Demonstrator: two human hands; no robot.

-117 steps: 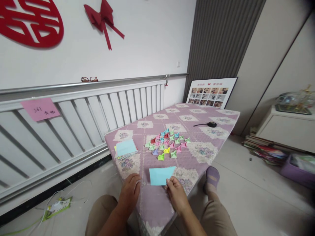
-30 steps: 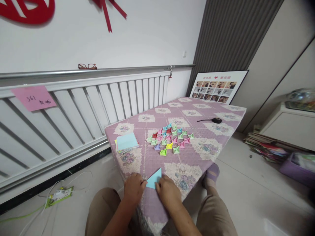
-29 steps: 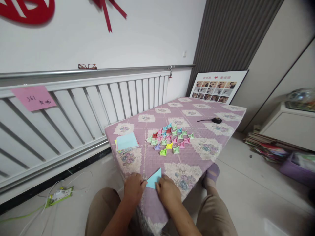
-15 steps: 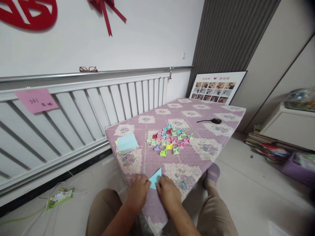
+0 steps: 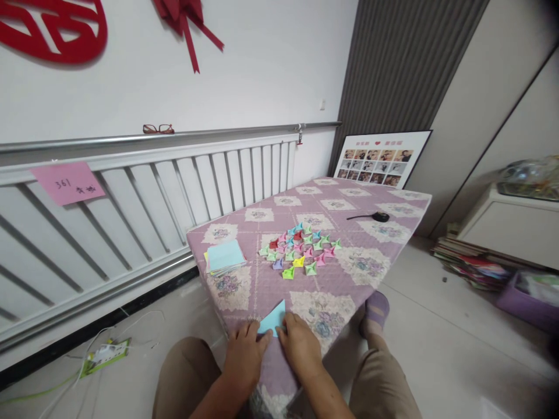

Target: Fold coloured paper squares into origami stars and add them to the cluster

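A light blue sheet of paper (image 5: 274, 319), folded to a triangle, lies on the near corner of the table with one point facing away from me. My left hand (image 5: 245, 356) is at its left corner, fingers bent and the thumb on the lower edge. On the right side my right hand (image 5: 301, 344) grips the paper between thumb and curled fingers. Beyond the hands stand several small folded paper pieces (image 5: 299, 263) in pink, green, blue, red, yellow and purple, set out in slanting rows. A stack of coloured paper (image 5: 226, 256) with a light blue sheet on top lies farther left.
A purple floral cloth (image 5: 271, 291) covers the table. Toward the right far side rests a round black object with a strap (image 5: 381, 216). A white radiator (image 5: 205, 180) runs along the left edge. A power strip (image 5: 106, 352) with cables lies on the floor.
My left hand has shifted slightly down and its thumb now lies along the paper's lower edge, baring more of the left corner. My right hand stays nearly in place. The view has tilted slightly.
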